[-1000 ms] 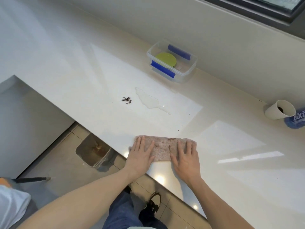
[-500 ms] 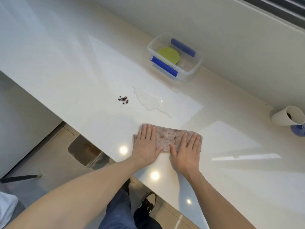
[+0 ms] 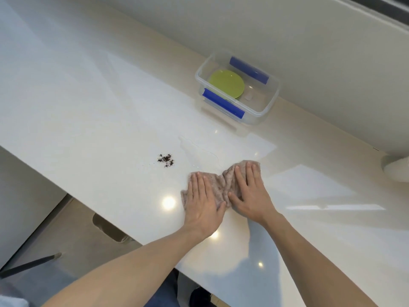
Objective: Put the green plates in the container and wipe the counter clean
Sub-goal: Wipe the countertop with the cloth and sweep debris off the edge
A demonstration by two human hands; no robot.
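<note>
Glossy white surface [image 3: 93,111] running along a pale wall, patched with window light and small ceiling-lamp glints. Near the middle, left hand [image 3: 202,201] and right hand [image 3: 251,193] pressed flat, side by side, on a crumpled pinkish-grey cloth [image 3: 222,185]; fingers spread and pointing away, palms down, neither grip closed around anything, only pushing the fabric against the surface. Cloth bunched between the two hands, its far right corner touching the near end of a clear water puddle [image 3: 199,151]. Just left of that puddle, apart from the cloth, a small scatter of dark brown crumbs [image 3: 166,160]. Farther off, close to the wall, a clear plastic container [image 3: 269,103] with blue clips on its long sides, lid off. Inside, toward its left end, a round green plate [image 3: 226,83] lying flat on the bottom; whether more than one sits stacked there, impossible to tell. At the far right edge, part of a white cup [image 3: 396,168] on its side, mostly cut off. Below the surface's near edge, grey floor tiles [image 3: 73,235] and a dark shoe [image 3: 199,296].
</note>
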